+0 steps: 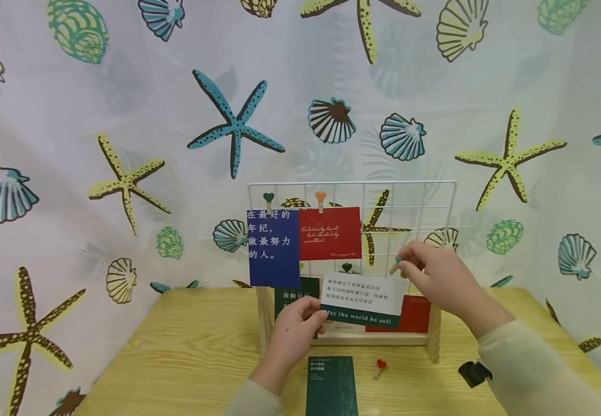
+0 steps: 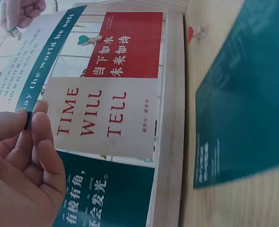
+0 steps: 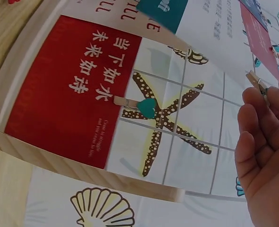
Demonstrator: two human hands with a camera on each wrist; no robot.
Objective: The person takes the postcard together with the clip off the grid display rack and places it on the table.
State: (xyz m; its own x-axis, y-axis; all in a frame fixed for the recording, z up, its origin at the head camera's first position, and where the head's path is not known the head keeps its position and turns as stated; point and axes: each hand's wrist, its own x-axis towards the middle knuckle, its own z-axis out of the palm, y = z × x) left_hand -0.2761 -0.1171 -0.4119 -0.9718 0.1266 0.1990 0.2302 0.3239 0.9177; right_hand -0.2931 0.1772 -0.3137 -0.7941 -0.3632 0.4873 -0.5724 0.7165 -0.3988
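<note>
My left hand (image 1: 295, 330) pinches the lower left corner of a white card with a green band (image 1: 362, 296), held tilted in front of a white wire grid rack (image 1: 409, 182). Between the thumb and fingers of my right hand (image 1: 427, 274) is a small wooden clothespin (image 3: 256, 80) with a teal heart, at the card's upper right corner. Whether its jaws grip the card or a wire cannot be told. Behind the held card hang a red card (image 3: 68, 94), clipped with a teal-heart clothespin (image 3: 130, 105), a cream card (image 2: 101, 118) and a dark green card (image 2: 106, 189).
Blue (image 1: 274, 266) and red (image 1: 331, 245) cards hang in the rack's upper row under heart clothespins. On the wooden table (image 1: 186, 346) lie a green card (image 1: 331, 384) and a red-heart clothespin (image 1: 380, 368). A patterned cloth (image 1: 300, 156) hangs behind the rack.
</note>
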